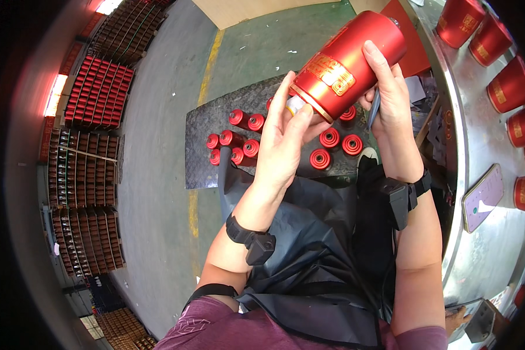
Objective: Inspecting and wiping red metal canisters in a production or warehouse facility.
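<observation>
A large red metallic canister (364,49) with gold print is held tilted in front of me, its gold-ringed end toward the lower left. My left hand (283,128) is closed around that end, its fingers and thumb beside a small white piece (295,105). Whether the white piece is fixed to the canister, I cannot tell. Higher up, my right hand (389,87) grips the canister's side with the thumb on top. A slim blue-grey pen-like tool (374,109) is also tucked in the right hand, pointing down. Part of the canister's underside is hidden by my fingers.
Several smaller red canisters (319,158) stand on a dark mat (201,125) below. At right, a metal table (472,105) bears red cups (510,84) and a phone (483,197). Another person's hand (458,319) shows at lower right. Stacked racks (99,92) line the left.
</observation>
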Tool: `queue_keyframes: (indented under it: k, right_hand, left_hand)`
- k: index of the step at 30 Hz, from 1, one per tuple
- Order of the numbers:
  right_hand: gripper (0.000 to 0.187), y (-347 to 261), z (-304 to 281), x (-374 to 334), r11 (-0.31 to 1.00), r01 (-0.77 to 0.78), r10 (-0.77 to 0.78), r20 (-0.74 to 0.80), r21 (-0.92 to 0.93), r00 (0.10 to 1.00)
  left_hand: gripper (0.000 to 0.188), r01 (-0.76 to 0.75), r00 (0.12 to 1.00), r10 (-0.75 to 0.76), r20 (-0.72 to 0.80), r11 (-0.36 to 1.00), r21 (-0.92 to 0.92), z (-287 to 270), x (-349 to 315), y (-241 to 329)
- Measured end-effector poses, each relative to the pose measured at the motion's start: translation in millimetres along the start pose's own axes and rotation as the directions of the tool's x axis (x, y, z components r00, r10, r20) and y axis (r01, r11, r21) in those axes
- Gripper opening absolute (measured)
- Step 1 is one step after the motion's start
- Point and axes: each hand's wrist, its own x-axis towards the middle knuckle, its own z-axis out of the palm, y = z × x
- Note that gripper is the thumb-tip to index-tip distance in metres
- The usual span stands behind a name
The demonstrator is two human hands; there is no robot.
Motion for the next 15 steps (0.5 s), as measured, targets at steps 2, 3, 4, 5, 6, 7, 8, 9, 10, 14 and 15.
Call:
queue_keyframes:
  k: [2,3,4,5,6,7,8,9,10,14,15]
  right_hand:
    - [0.051,0.2,-0.2,0.3,1.0,0.001,-0.001,-0.009,-0.004,1.0]
    - [0.051,0.2,-0.4,0.2,1.0,0.001,-0.001,-0.012,-0.006,1.0]
    - [0.051,0.4,-0.5,0.1,1.0,0.002,-0.002,-0.011,-0.006,1.0]
    - [0.047,0.7,0.2,-0.5,0.999,0.013,-0.013,-0.015,-0.03,1.0]
    - [0.043,1.0,0.9,-1.1,0.998,0.023,-0.024,-0.018,-0.055,1.0]
    - [0.037,2.1,5.3,-2.4,0.994,0.043,-0.045,-0.018,-0.099,0.999]
    - [0.035,2.9,5.4,-2.5,0.994,0.037,-0.036,0.008,-0.099,0.999]
    - [0.033,4.1,4.7,-3.4,0.995,0.029,-0.026,0.031,-0.1,0.999]
    - [0.036,1.9,-4.2,-1.1,0.998,-0.004,0.009,0.083,-0.061,0.997]
    - [0.033,-1.3,-8.5,-1.4,0.998,-0.067,0.068,0.169,-0.013,0.983]
    - [0.036,-3.3,-5.5,-2.7,0.997,-0.067,0.073,0.155,-0.046,0.985]
  left_hand:
    - [0.064,0.011,1.0,-0.011,0.016,1.0,0.006,-1.9,0.3,-0.5]
    - [0.064,0.021,1.0,-0.021,0.014,1.0,0.001,-1.9,0.5,-0.2]
    - [0.064,0.031,0.999,-0.031,0.013,1.0,-0.004,-2.1,1.1,-0.2]
    - [0.064,0.041,0.999,-0.041,0.011,0.999,-0.009,-2.1,1.3,-0.3]
    - [0.063,0.04,0.999,-0.04,0.009,0.999,-0.004,-1.4,1.3,-0.8]
    - [0.063,0.034,0.999,-0.034,0.003,0.999,0.005,-1.0,1.4,0.0]
    - [0.062,0.028,1.0,-0.027,-0.004,1.0,0.013,-0.7,1.3,0.4]
    - [0.062,-0.013,1.0,0.013,-0.012,1.0,0.029,-0.9,0.7,-1.1]
    - [0.062,-0.059,0.998,0.06,-0.017,0.997,0.042,0.3,0.7,-2.7]
    - [0.074,-0.168,0.983,0.173,-0.058,0.982,0.081,3.1,2.0,7.8]
    - [0.078,-0.166,0.982,0.177,-0.068,0.975,0.15,-0.3,3.3,9.8]
